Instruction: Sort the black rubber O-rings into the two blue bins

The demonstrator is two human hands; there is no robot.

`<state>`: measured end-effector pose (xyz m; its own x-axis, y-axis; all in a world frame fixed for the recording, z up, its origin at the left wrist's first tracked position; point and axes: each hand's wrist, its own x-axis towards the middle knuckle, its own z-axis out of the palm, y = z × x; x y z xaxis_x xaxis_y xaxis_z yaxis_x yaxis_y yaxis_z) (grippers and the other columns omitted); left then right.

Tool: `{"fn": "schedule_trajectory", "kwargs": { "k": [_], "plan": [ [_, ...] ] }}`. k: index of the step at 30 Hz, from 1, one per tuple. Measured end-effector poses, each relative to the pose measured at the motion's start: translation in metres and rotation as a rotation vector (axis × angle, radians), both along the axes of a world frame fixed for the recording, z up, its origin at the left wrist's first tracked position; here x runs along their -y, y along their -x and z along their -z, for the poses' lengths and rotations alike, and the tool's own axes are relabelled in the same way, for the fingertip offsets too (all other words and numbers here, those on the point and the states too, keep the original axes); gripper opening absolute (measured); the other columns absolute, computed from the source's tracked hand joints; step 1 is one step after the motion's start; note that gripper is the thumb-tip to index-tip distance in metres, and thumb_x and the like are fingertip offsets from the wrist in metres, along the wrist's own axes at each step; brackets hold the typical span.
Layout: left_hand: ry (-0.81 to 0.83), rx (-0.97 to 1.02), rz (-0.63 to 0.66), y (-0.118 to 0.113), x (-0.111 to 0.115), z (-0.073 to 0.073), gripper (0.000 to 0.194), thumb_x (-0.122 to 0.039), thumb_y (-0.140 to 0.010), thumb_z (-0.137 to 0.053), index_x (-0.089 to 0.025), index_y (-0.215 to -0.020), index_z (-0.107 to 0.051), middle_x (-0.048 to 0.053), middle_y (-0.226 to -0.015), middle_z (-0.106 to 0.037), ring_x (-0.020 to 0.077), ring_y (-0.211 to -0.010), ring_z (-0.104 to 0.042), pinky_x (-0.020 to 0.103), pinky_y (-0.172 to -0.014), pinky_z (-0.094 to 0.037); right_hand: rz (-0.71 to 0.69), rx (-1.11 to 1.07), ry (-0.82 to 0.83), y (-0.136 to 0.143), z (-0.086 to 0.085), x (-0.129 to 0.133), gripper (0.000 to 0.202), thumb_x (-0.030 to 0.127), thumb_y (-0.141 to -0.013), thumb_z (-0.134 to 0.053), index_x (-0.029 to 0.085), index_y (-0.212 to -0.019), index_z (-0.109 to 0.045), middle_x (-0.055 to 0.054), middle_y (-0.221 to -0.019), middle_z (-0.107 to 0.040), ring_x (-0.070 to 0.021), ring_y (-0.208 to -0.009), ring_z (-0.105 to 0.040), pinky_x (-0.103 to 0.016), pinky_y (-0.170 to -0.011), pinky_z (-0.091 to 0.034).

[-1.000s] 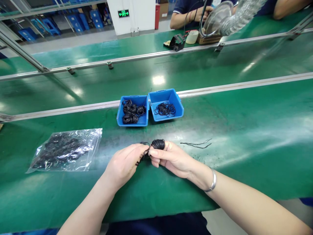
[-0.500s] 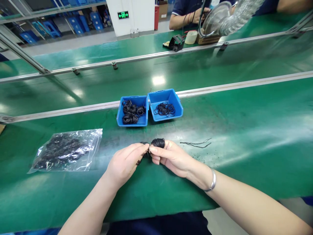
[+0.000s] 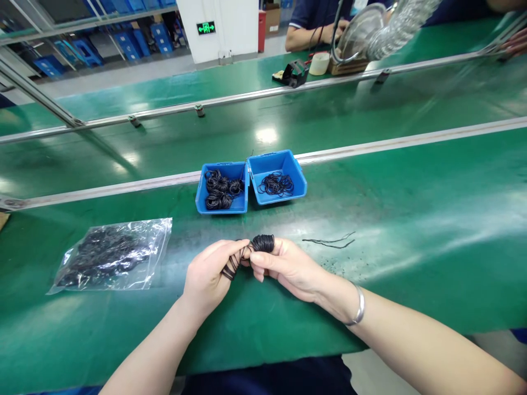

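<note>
My left hand [image 3: 208, 271] is closed around a loose bunch of thin black rubber rings [image 3: 231, 266], whose strands show between thumb and fingers. Close against it, my right hand [image 3: 288, 267] wears a tight row of the same black rings [image 3: 263, 243] around its index finger. The right thumb presses near the left fingertips, where the strands pass between the hands. Beyond the hands stand two blue bins. Bundled black rings lie in the left bin [image 3: 200, 206], and a flatter loose heap lies in the right bin [image 3: 297, 193].
A clear plastic bag [image 3: 158, 241] of black rings lies at the left. Several loose black strands [image 3: 329, 242] rest right of my hands. A metal rail [image 3: 156, 107] crosses behind. Past it are a co-worker's arm [image 3: 300, 38], a black holder [image 3: 294, 74] and a flexible duct [image 3: 405, 27].
My left hand has turned slightly, so more of its black strands show. The row on my right index finger has shifted a little left. The bins and bag stay in place.
</note>
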<state>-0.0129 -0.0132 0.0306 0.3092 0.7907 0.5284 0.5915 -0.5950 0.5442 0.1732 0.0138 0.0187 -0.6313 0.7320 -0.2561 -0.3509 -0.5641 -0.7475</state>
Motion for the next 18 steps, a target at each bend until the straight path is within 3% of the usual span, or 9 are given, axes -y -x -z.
{"fn": "schedule_trajectory", "kwargs": {
  "k": [3,6,10,12,15,18],
  "plan": [
    [0.037,0.028,0.001,-0.001,0.002,0.0,0.028,-0.005,-0.091,-0.056,-0.018,-0.113,-0.068,0.005,-0.094,-0.076,0.0145,-0.086,-0.071,0.023,-0.077,-0.057,0.038,0.03,-0.019,0.001,-0.001,0.001,0.023,0.032,-0.071,-0.086,0.015,-0.082,-0.075,0.0,-0.078,-0.064,-0.0089,-0.062,-0.05,-0.023,-0.058,-0.041],
    [0.161,0.17,-0.018,-0.005,0.005,-0.002,0.023,-0.011,-0.091,-0.061,-0.021,-0.109,-0.071,0.003,-0.089,-0.076,0.0138,-0.081,-0.071,0.024,-0.077,-0.057,0.008,0.005,-0.035,0.0,-0.001,0.0,0.018,0.031,-0.076,-0.083,0.015,-0.081,-0.075,-0.001,-0.075,-0.065,-0.0104,-0.067,-0.054,-0.022,-0.06,-0.041],
    [0.382,0.528,-0.165,-0.007,0.005,-0.007,0.011,-0.022,-0.094,-0.061,-0.02,-0.098,-0.071,0.002,-0.09,-0.074,0.0141,-0.073,-0.074,0.026,-0.071,-0.061,0.009,-0.071,0.005,-0.004,-0.001,-0.003,0.012,0.027,-0.082,-0.079,0.017,-0.082,-0.074,0.002,-0.07,-0.061,-0.0079,-0.063,-0.053,-0.021,-0.06,-0.043],
    [0.484,0.606,-0.236,-0.002,0.002,-0.01,0.011,-0.026,-0.093,-0.063,-0.018,-0.097,-0.069,0.004,-0.094,-0.075,0.0161,-0.074,-0.075,0.027,-0.071,-0.063,0.06,-0.095,0.048,-0.005,-0.002,-0.004,0.013,0.027,-0.081,-0.08,0.017,-0.083,-0.073,0.003,-0.073,-0.061,-0.0082,-0.065,-0.055,-0.022,-0.061,-0.046],
    [0.588,0.431,-0.264,0.014,-0.004,-0.013,0.015,-0.031,-0.091,-0.066,-0.018,-0.098,-0.068,0.004,-0.091,-0.078,0.0188,-0.082,-0.076,0.028,-0.077,-0.062,0.152,-0.11,0.097,-0.006,-0.005,-0.008,0.018,0.029,-0.078,-0.082,0.017,-0.088,-0.074,-0.001,-0.086,-0.068,-0.0134,-0.08,-0.065,-0.024,-0.067,-0.052],
    [0.627,0.19,-0.245,0.029,-0.008,-0.015,0.017,-0.035,-0.09,-0.066,-0.021,-0.098,-0.07,0.003,-0.09,-0.079,0.0187,-0.085,-0.076,0.027,-0.079,-0.061,0.16,-0.11,0.108,-0.006,-0.008,-0.01,0.024,0.033,-0.077,-0.082,0.016,-0.091,-0.075,-0.006,-0.096,-0.072,-0.018,-0.091,-0.07,-0.027,-0.074,-0.055]
  ]
}}
